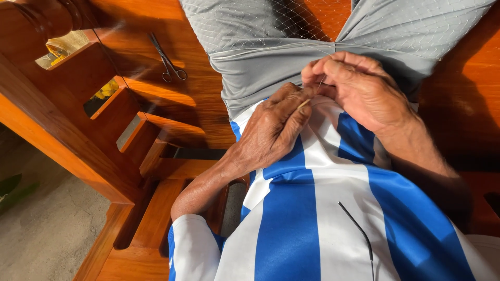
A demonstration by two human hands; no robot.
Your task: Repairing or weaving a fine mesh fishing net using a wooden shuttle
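Thin pale netting needle [304, 103] sits over the lap, pinched at its lower-left end by the left hand [271, 132], fingers closed on it. Long axis runs lower-left to upper-right, tip toward the right hand [359, 86]. Right hand's fingers are pressed together on a fine thread [321, 83] of the fishing net [250, 21] draped over grey shorts [260, 67]. Risk: mesh is near-invisible, needle could snag the wrong loop or slip if thread tension drops. Scissors [167, 60] lie well apart on the wooden bench [156, 104].

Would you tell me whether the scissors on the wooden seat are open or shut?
Shut: the scissors lie flat with blades together and handle loops side by side.
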